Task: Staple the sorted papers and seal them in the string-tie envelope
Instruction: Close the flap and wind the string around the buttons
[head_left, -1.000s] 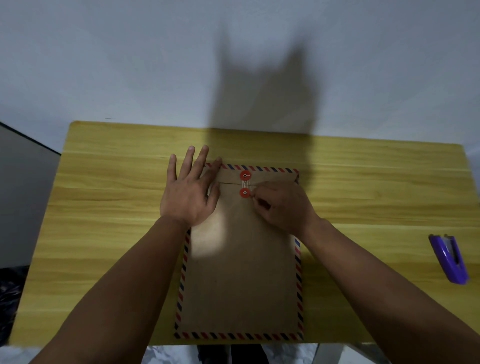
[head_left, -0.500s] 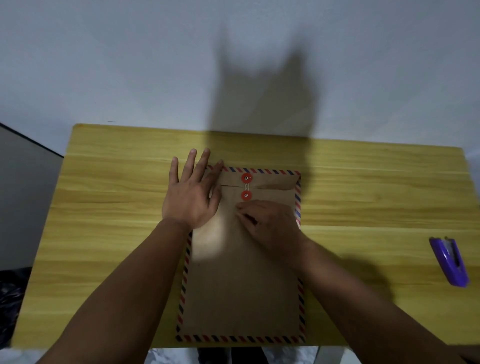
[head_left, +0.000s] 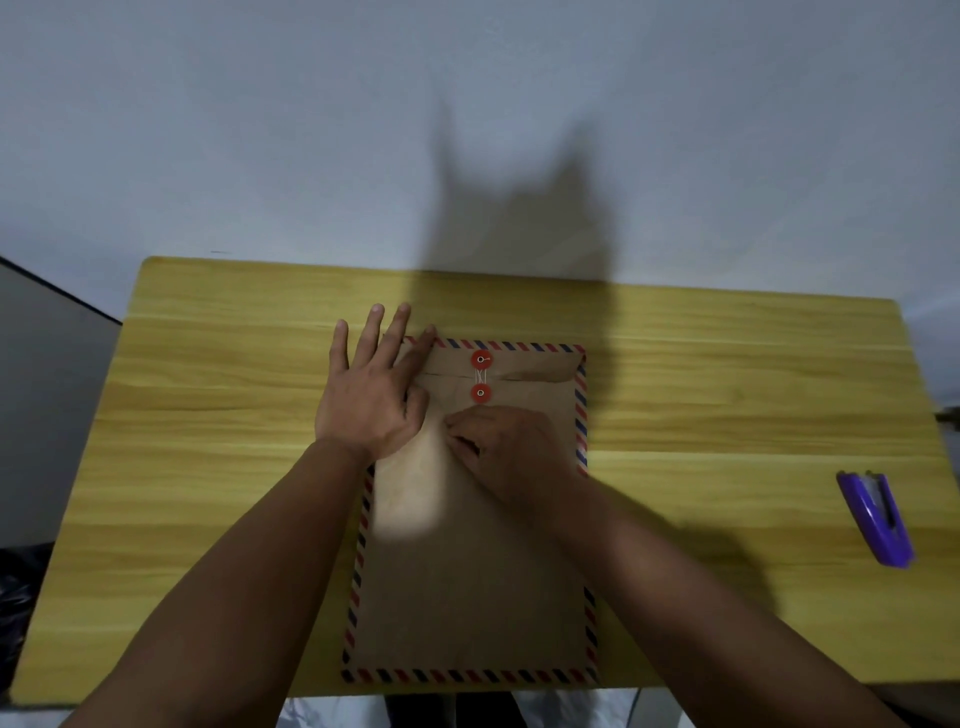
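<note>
Brown paper envelope (head_left: 467, 561) with a red-and-blue striped border, flat on a yellow wooden table (head_left: 208, 415), flap end away from the body. Two red discs on it, one (head_left: 481, 359) on the flap and one (head_left: 480, 393) just below the flap edge, joined by pale string (head_left: 481, 376) crossed between them. Left hand (head_left: 371, 395) flat, palm down, fingers spread, across the envelope's upper left corner: little and ring fingers out over bare table, index fingertip (head_left: 428, 333) on the striped top edge, thumb tucked against the paper just left of the lower disc. Right hand (head_left: 506, 449) curled on the envelope's body just below the lower disc, knuckles up, fingertips bunched together and pointed toward the left thumb; whether anything is pinched between them cannot be told. Gap of bare paper between those fingertips and the lower disc. Purple stapler (head_left: 878, 517) well off to the right of the right hand, lying on the table, untouched. Papers not visible.
</note>
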